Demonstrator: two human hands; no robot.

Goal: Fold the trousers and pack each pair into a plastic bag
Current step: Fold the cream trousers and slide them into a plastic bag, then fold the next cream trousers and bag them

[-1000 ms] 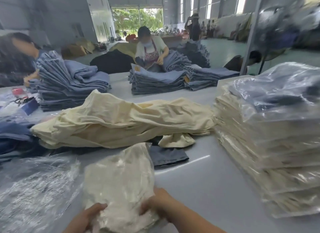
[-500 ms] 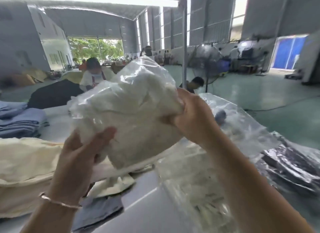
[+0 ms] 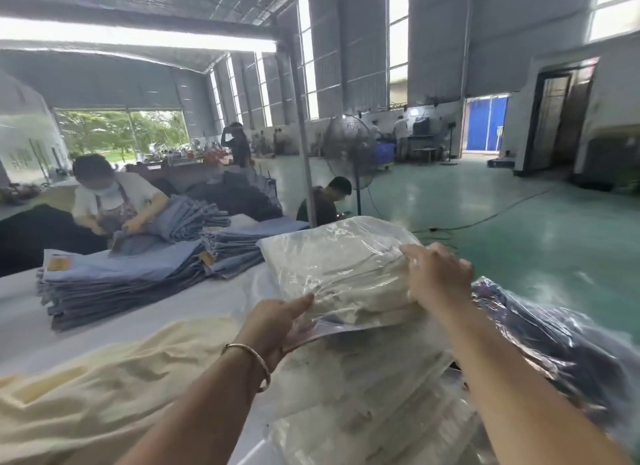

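Note:
A bagged pair of cream trousers lies flat on top of a stack of bagged cream trousers at the right of the table. My left hand grips the bag's near left edge, thumb on top. My right hand rests on its near right corner, fingers closed on the plastic. Loose unfolded cream trousers lie heaped at the lower left.
Stacks of folded blue jeans sit across the white table, where a masked person sorts them. Bagged dark trousers lie at my right. A standing fan, a pole and a seated person are behind.
The bagged cream trousers went from the table in front of me, up into the air, and now lie on the stack at the right. My view has turned right.

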